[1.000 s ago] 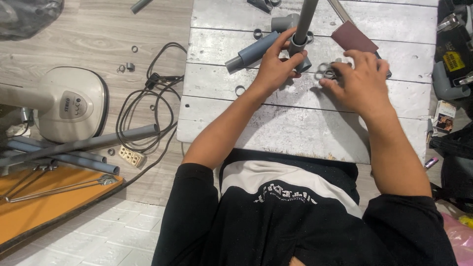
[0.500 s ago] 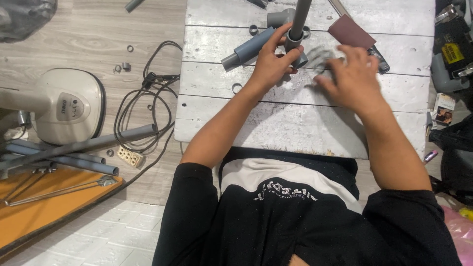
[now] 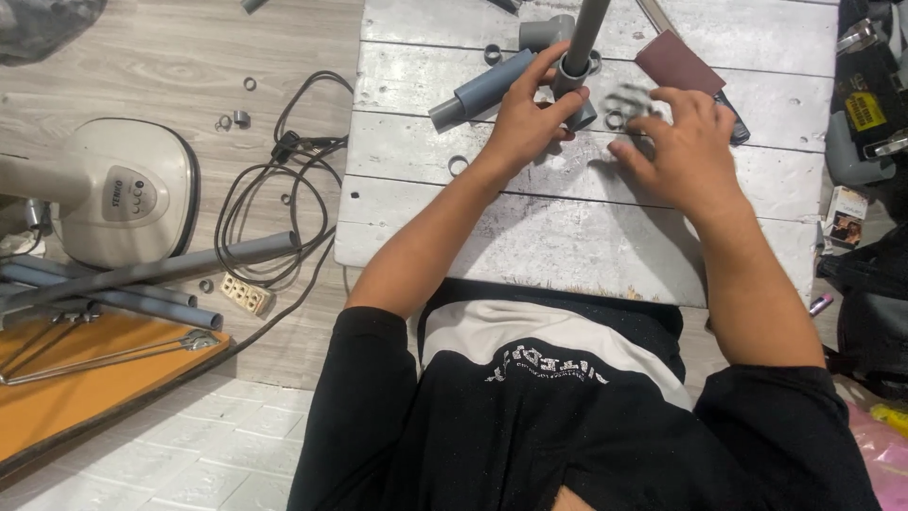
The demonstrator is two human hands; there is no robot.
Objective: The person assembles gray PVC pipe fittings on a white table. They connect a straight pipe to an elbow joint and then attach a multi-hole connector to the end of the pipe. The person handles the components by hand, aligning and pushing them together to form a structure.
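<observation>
On a white plank table (image 3: 567, 227), my left hand (image 3: 525, 118) grips a grey pipe fitting (image 3: 570, 78) with an upright grey pipe (image 3: 586, 28) stuck in it. A short grey pipe section (image 3: 482, 87) lies just left of that hand. My right hand (image 3: 686, 151) hovers low over the boards with fingers spread, next to several small metal rings (image 3: 619, 109) that look blurred. A dark red sheet of sandpaper (image 3: 676, 61) lies beyond my right hand.
A ring (image 3: 458, 166) lies near my left wrist. On the floor to the left are a black cable (image 3: 274, 208) with a socket strip (image 3: 244, 294), a white fan base (image 3: 113, 194), long grey pipes (image 3: 142, 274) and an orange board (image 3: 76, 378). Tools crowd the right edge (image 3: 865, 104).
My right hand has lifted off the small rings and shifted slightly right, fingers spreading. My left hand keeps its hold on the fitting with the upright pipe.
</observation>
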